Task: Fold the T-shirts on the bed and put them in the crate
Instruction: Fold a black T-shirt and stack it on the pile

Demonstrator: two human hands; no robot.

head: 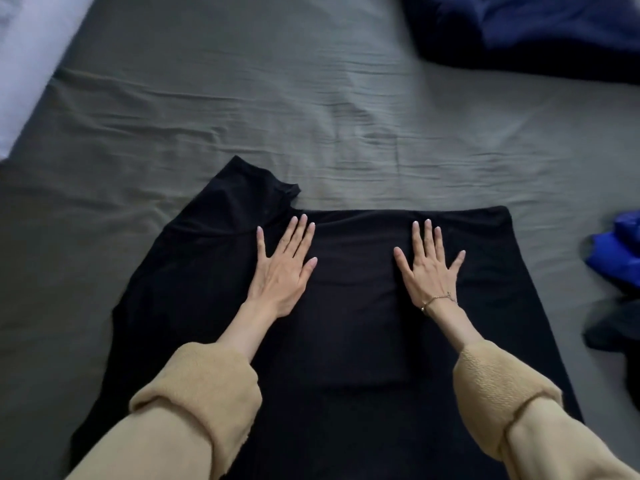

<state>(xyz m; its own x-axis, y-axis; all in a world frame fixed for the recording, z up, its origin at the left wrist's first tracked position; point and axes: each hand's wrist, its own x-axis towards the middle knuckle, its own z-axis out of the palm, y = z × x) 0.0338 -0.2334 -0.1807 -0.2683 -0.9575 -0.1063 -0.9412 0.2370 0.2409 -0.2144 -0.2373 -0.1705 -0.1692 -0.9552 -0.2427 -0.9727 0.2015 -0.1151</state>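
A black T-shirt lies spread flat on the grey bed sheet in front of me. Its right side is folded in toward the middle, leaving a straight right edge, while its left sleeve still sticks out at the upper left. My left hand lies flat on the shirt left of centre, fingers straight and spread. My right hand, with a thin bracelet at the wrist, presses flat on the folded-in part. Neither hand grips the cloth. No crate is in view.
A dark navy garment or bedding is heaped at the top right. A bright blue garment and a dark one lie at the right edge. A white pillow or sheet shows at the top left.
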